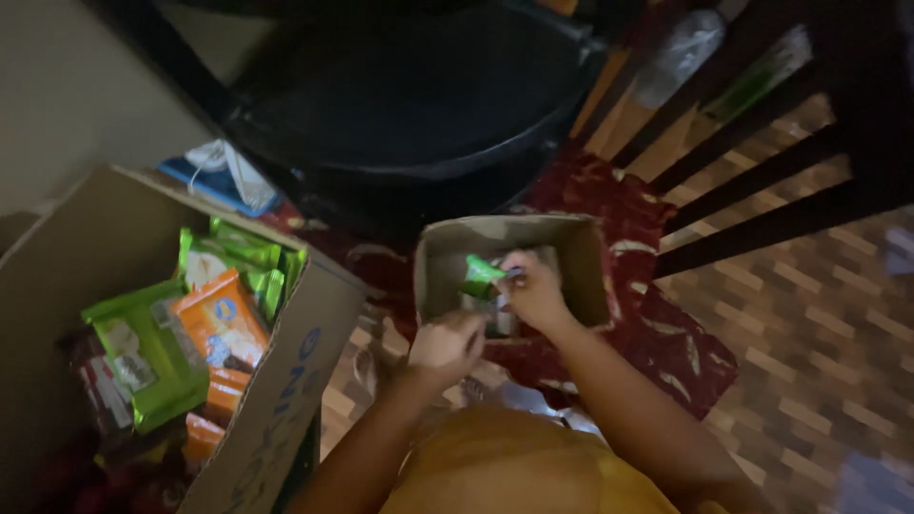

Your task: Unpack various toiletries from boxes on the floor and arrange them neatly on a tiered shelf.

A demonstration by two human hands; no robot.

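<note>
**Hands at a small carton, snack box alongside**

Head view, dim and blurred. The right hand [535,288] was inside the small carton [584,249], fingers pinched on a small green packet [481,276] that sat just above the carton's floor, toward its left half. More small items lay under it in the carton; too dark to tell what they were. The left hand [446,345] was at the carton's near edge, curled into a loose fist over the rim; whether it gripped the cardboard or anything else could not be told.

The carton rested on a dark red patterned rug [666,333], which lay on a brick-patterned floor [809,343].

To the left, well apart from the hands, stood a large cardboard box [286,381], open at the top. It was packed with green packets [143,352] and orange packets [221,324], some flat, some tilted against each other. Behind the carton was a big black rounded tub [400,105]. At upper right, dark wooden bars [762,152] crossed the view. A blue flat thing with a white cord [221,176] lay beside the large box's far corner.
</note>
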